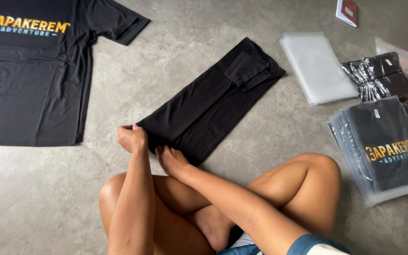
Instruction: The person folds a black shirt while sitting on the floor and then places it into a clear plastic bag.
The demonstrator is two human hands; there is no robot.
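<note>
- Our left hand pinches the near corner of the long folded black cotton shirt on the grey floor; our right hand grips the same hem just beside it
- We judge the lengthwise fold done — next, both hands carry this end toward the far sleeve end
- Farther off: clear plastic bags, bagged shirts
</note>
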